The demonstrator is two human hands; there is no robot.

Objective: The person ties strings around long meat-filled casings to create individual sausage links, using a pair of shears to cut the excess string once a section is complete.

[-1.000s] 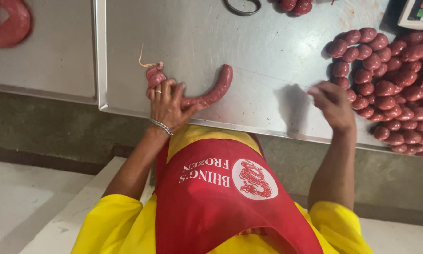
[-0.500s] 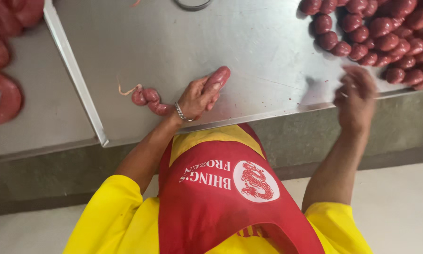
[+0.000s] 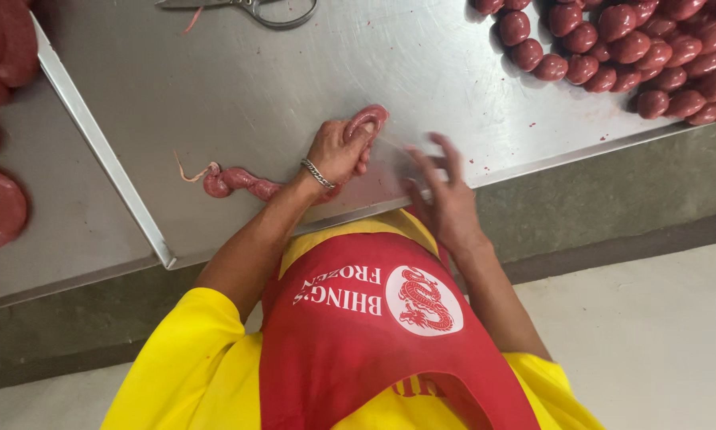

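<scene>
Right hand (image 3: 446, 195) nearer sausage (image 3: 363, 121), scissors (image 3: 254, 9) beyond

The left hand (image 3: 338, 151) is seen at centre frame, fingers curled shut in a grip, a chain bracelet worn at the wrist; the right hand (image 3: 446, 199) is held just right of it, fingers spread, blurred; both forearms are bare.
</scene>
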